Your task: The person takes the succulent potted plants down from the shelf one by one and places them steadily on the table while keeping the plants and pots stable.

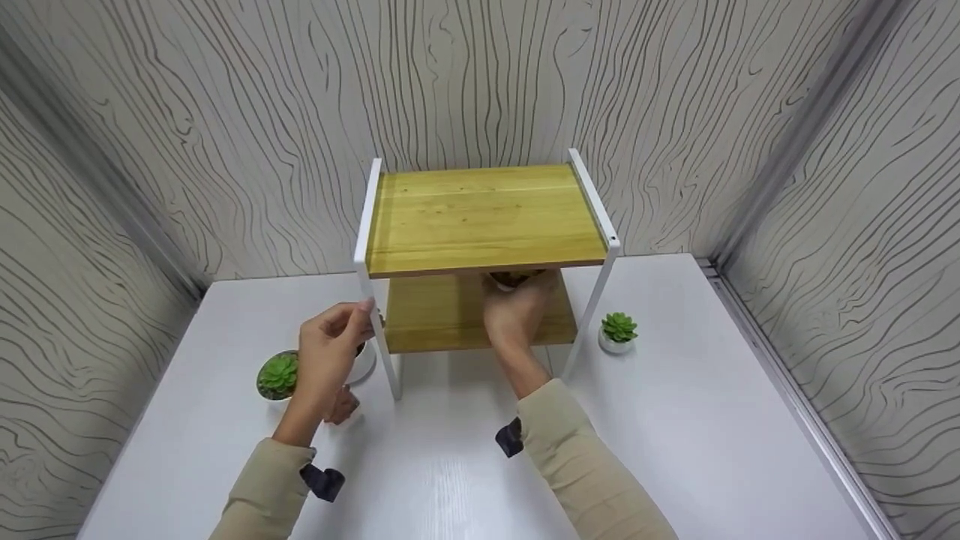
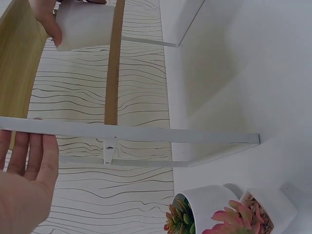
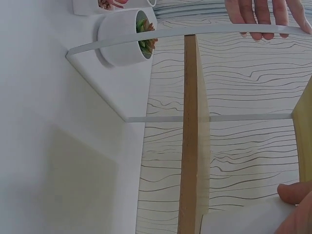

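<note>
My right hand (image 1: 517, 307) reaches between the two boards of a small shelf (image 1: 487, 217) and grips a white plant pot (image 2: 85, 27). Only a bit of the pot's dark filling shows under the top board in the head view, while the left wrist view has its white side just over the lower board (image 1: 435, 315). At the shelf's left front post (image 1: 386, 352), my left hand (image 1: 330, 341) holds on with thumb and fingers. Those fingers (image 3: 263, 17) pass across the white post in the right wrist view.
Left of the shelf stand a pot with a green succulent (image 1: 278, 373), a round white pot (image 2: 207, 204) and a square pot with a reddish succulent (image 2: 239, 217). A small green succulent (image 1: 619, 328) sits to the right. Patterned walls (image 1: 480, 82) enclose the white table (image 1: 697, 420).
</note>
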Motion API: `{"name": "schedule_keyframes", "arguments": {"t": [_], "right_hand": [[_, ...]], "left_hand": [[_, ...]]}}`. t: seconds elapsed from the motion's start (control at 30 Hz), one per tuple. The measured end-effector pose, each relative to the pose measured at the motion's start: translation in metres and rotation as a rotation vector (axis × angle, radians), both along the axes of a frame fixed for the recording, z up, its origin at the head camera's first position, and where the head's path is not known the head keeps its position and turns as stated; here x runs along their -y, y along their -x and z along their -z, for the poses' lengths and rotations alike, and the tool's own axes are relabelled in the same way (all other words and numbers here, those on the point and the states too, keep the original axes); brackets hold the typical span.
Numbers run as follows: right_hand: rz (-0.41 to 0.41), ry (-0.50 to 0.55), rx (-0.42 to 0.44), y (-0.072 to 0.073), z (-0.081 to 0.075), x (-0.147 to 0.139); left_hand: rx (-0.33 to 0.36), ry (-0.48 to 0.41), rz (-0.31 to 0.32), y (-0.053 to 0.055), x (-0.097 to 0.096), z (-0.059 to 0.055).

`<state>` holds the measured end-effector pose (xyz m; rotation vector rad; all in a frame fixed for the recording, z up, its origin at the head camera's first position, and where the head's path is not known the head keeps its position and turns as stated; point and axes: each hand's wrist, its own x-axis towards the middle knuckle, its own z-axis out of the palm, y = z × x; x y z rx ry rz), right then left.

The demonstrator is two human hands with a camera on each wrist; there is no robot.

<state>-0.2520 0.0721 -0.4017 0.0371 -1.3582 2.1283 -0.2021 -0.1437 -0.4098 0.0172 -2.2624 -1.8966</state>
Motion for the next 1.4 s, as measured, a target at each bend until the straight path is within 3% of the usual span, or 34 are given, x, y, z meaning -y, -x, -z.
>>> {"name": "schedule_keyframes", "arguments": {"t": [0.1, 0.33, 0.5, 0.57, 0.7, 0.87, 1.03, 1.17, 1.4], "right_hand": [[0.019, -0.028, 0.047, -0.002, -0.001, 0.001], [-0.092, 0.234, 0.021, -0.003, -0.002, 0.004], [0.024, -0.035, 0.091, -0.01, -0.005, 0.005], [0.122, -0.203, 0.141, -0.009, -0.001, 0.005], [0.249, -0.387, 0.207, -0.002, 0.009, 0.005], [0.288, -0.44, 0.244, -0.005, 0.011, 0.005], [0.3, -0.472, 0.33, -0.015, 0.011, 0.006], [0.315, -0.506, 0.367, -0.021, 0.009, 0.005], [0.326, -0.517, 0.366, -0.028, 0.006, 0.0]], "left_hand": [[0.01, -0.006, 0.0, 0.0, 0.001, 0.0], [-0.031, -0.039, 0.031, 0.0, 0.001, 0.001], [-0.013, -0.016, 0.018, 0.001, 0.001, 0.0], [-0.01, -0.012, 0.013, 0.005, 0.003, 0.006], [-0.006, -0.017, 0.016, 0.005, 0.003, 0.006], [-0.003, -0.024, 0.026, 0.001, 0.003, -0.001], [0.003, -0.034, 0.023, 0.008, 0.007, 0.011], [-0.035, -0.055, 0.029, 0.015, 0.009, 0.022], [-0.062, -0.038, 0.028, 0.016, 0.009, 0.025]]}}
